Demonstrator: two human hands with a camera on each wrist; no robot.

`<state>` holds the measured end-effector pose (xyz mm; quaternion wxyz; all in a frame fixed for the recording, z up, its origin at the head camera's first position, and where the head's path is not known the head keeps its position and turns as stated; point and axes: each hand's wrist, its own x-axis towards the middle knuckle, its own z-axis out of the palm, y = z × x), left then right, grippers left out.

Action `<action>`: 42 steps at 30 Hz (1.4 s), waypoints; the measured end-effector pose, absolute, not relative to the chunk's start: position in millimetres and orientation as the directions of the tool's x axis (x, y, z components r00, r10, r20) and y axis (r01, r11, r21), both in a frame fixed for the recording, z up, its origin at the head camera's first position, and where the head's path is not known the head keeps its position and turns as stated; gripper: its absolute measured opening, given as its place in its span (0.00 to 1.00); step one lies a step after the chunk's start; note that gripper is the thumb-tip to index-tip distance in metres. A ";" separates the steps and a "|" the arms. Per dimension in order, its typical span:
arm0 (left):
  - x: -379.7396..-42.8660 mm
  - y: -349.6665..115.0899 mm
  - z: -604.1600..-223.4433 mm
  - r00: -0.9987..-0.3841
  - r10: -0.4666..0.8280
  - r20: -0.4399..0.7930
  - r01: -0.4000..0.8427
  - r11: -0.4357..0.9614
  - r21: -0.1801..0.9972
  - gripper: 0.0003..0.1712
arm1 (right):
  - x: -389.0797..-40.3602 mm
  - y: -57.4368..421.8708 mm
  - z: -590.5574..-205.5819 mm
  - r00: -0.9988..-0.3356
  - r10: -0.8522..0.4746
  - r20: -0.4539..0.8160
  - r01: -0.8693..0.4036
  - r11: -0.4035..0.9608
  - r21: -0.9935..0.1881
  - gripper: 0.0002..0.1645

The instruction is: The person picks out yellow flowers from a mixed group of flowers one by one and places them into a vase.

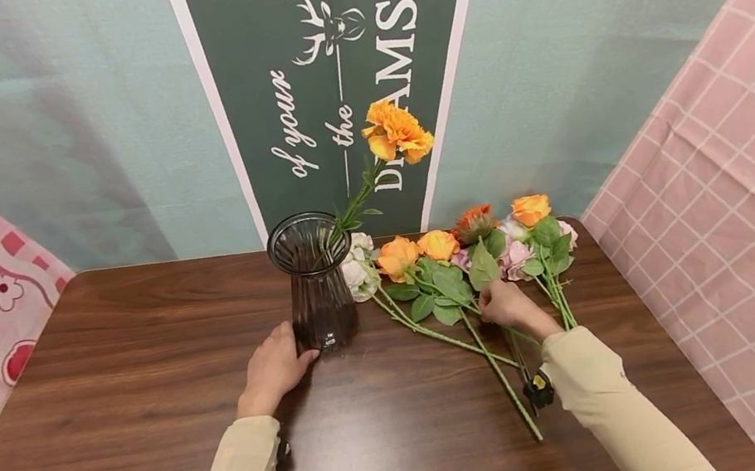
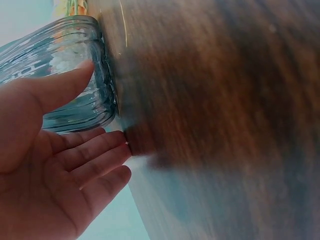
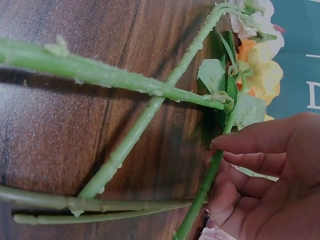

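Observation:
A smoky ribbed glass vase (image 1: 324,308) stands upright near the table's back edge. One orange carnation (image 1: 397,132) leans out of it to the right. My left hand (image 1: 276,364) is at the vase's lower left side, thumb in front of the glass and the other fingers extended by its base, as the left wrist view shows. Among the flowers on the right, my right hand (image 1: 507,305) pinches a green flower stem (image 3: 202,187) between thumb and fingertips, just below some leaves (image 3: 250,111). Which bloom tops that stem is hard to tell.
To the right of the vase lie white flowers (image 1: 358,271), orange roses (image 1: 398,258), a red-orange flower (image 1: 474,223) and pinkish blooms (image 1: 516,257). Their crossing stems (image 1: 502,382) point toward the table's front. A fabric backdrop (image 1: 104,149) rises behind the wooden table (image 1: 114,417).

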<state>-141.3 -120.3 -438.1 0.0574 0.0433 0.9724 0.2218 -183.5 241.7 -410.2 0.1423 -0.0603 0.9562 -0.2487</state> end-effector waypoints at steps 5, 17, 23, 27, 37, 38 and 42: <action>-141.4 -119.9 -438.9 -0.991 0.107 -0.086 0.060 0.900 0.431 0.32 | -181.8 243.9 -407.3 -0.944 -0.224 -0.242 -0.062 0.842 -0.536 0.11; -141.9 -120.7 -438.9 -0.991 0.108 -0.078 0.065 0.904 0.422 0.31 | -181.6 242.9 -402.5 -0.920 -0.207 -0.332 0.034 0.804 -0.594 0.15; -141.9 -120.6 -439.6 -0.991 0.114 -0.067 0.076 0.905 0.419 0.31 | -180.4 241.3 -398.3 -0.913 -0.224 -0.342 0.023 0.806 -0.591 0.15; -141.8 -120.6 -440.1 -0.991 0.116 -0.068 0.077 0.905 0.419 0.31 | -180.9 242.0 -398.3 -0.907 -0.232 -0.352 0.037 0.788 -0.614 0.13; -142.1 -121.0 -439.5 -0.989 0.118 -0.087 0.072 0.907 0.415 0.33 | -180.5 242.6 -392.5 -0.888 -0.246 -0.388 0.104 0.716 -0.691 0.13; -142.1 -120.9 -439.3 -0.989 0.118 -0.088 0.072 0.907 0.414 0.33 | -180.1 242.3 -391.6 -0.886 -0.242 -0.395 0.119 0.705 -0.699 0.13; -141.9 -121.0 -439.3 -0.988 0.118 -0.096 0.068 0.907 0.416 0.33 | -178.2 240.4 -386.7 -0.878 -0.258 -0.404 0.127 0.688 -0.714 0.11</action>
